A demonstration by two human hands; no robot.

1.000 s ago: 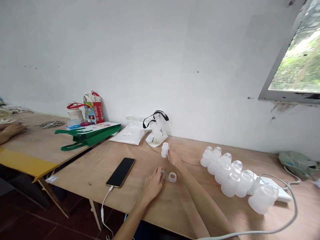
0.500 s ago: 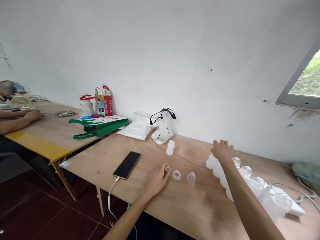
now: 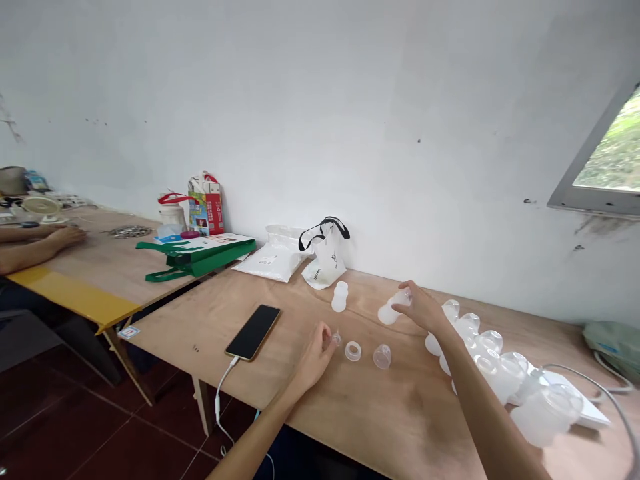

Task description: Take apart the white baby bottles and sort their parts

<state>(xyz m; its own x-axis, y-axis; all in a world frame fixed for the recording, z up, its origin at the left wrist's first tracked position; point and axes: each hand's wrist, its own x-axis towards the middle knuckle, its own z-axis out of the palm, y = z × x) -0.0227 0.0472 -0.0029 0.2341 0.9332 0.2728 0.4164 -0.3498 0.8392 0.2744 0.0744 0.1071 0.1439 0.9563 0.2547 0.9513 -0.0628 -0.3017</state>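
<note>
My right hand (image 3: 417, 307) has its fingers closed round the upper part of a frosted baby bottle (image 3: 389, 313), which leans over above the table. My left hand (image 3: 320, 347) rests low on the wood, thumb and fingertips pinching a small clear bottle teat (image 3: 337, 339). Beside the teat lie a white screw ring (image 3: 353, 351) and a clear dome cap (image 3: 383, 357). An uncapped frosted bottle (image 3: 340, 297) stands behind them. To the right, several capped bottles (image 3: 547, 417) stand close together, partly hidden by my right forearm.
A charging phone (image 3: 253, 331) lies left of my hands. Along the wall are a white pouch (image 3: 275, 257), a small white bag (image 3: 325, 260) and a green bag (image 3: 200, 257). A white device (image 3: 593, 417) with a cable sits right. A co-worker's hand (image 3: 67, 237) rests at the left table.
My right hand has drawn one bottle out of the group, moving it left and tilting it. My left hand has barely shifted at the teat.
</note>
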